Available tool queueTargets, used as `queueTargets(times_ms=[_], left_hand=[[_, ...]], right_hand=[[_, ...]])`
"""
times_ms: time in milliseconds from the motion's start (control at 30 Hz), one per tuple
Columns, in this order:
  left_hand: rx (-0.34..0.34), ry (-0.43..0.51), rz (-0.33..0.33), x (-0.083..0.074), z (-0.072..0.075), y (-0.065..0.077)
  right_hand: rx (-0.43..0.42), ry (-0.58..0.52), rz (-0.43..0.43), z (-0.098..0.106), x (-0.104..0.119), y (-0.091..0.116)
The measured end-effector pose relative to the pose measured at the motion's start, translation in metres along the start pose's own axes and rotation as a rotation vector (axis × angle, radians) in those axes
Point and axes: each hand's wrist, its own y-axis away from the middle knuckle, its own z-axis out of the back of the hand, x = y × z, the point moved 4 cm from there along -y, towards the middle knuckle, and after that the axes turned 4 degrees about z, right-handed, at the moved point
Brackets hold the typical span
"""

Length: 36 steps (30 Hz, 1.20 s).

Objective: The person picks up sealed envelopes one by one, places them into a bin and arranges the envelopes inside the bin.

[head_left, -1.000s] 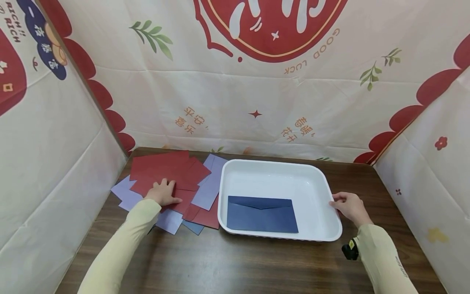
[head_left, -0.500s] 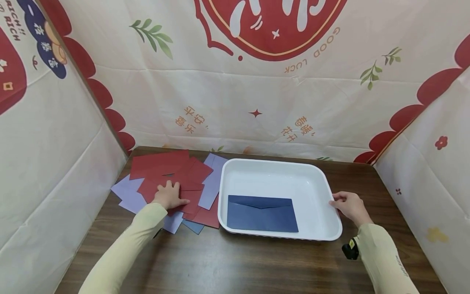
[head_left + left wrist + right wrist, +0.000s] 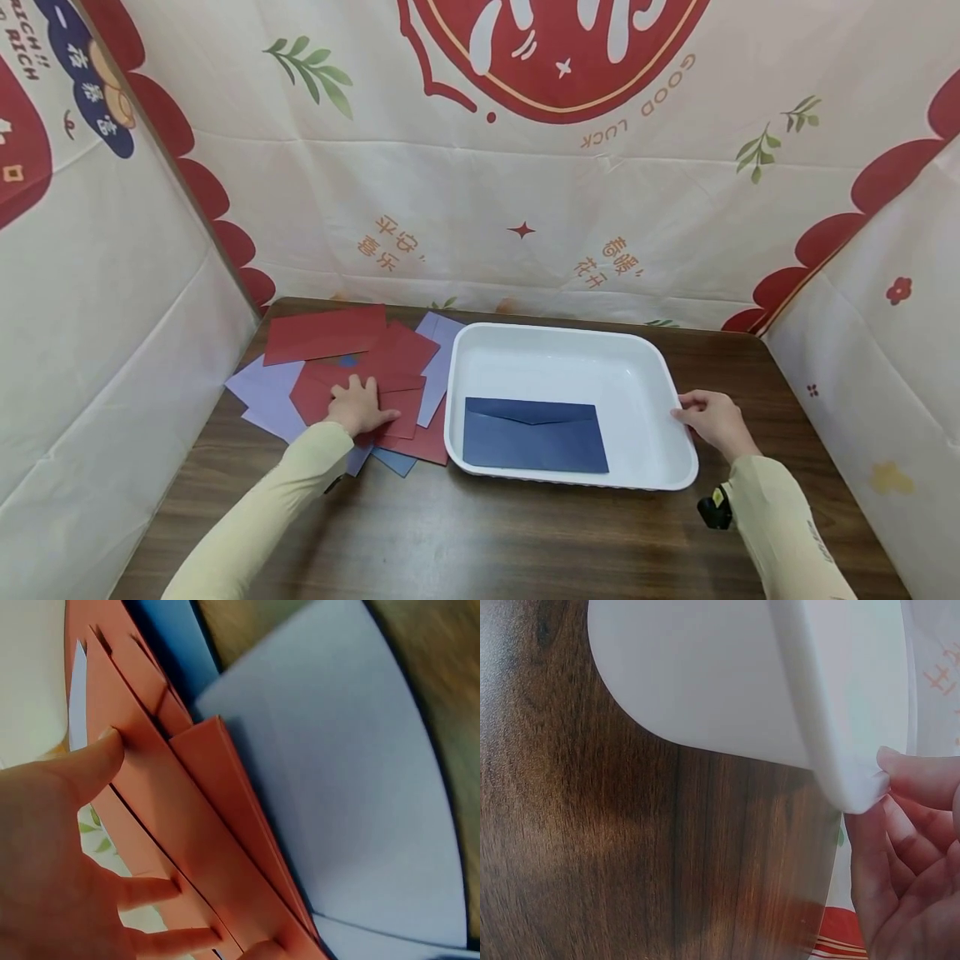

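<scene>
One dark blue envelope (image 3: 534,437) lies flap-up in the white tray (image 3: 562,367), over in its near left part! The right hand (image 3: 717,425) pinches the tray at its right-hand edge. Across to the left, the left hand (image 3: 356,407) has its fingers spread, tips on a red envelope (image 3: 402,408) in the heap of lilac, red and blue envelopes (image 3: 440,333) just beside the tray. Dark wooden table (image 3: 487,542) beneath, printed cloth (image 3: 465,192) rising on three sides.
</scene>
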Motion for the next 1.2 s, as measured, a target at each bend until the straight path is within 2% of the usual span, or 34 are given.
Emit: queueTargets(times_ms=[100, 200, 333, 567, 700, 933, 1200], left_hand=[[0.004, 0.013, 0.005, -0.002, -0.002, 0.004], [0.010, 0.030, 0.014, -0.004, -0.003, 0.008], [0.010, 0.036, 0.020, -0.005, -0.004, 0.012], [0.011, 0.029, 0.032, -0.001, -0.007, 0.016], [0.002, 0.015, 0.014, -0.002, -0.008, 0.015], [-0.010, 0.027, 0.008, -0.004, -0.002, 0.015], [-0.004, 0.009, -0.023, 0.002, 0.001, 0.010]], right_hand=[[-0.002, 0.005, -0.001, 0.003, 0.021, 0.017], [0.039, 0.004, 0.029, 0.006, 0.040, 0.035], [0.034, 0.021, 0.028, 0.005, 0.047, 0.047], [0.031, 0.017, 0.036, -0.001, 0.045, 0.046], [0.025, 0.020, 0.038, 0.002, 0.046, 0.048], [0.018, 0.023, 0.053, 0.006, 0.047, 0.045], [-0.004, 0.027, 0.039, 0.007, 0.049, 0.042]])
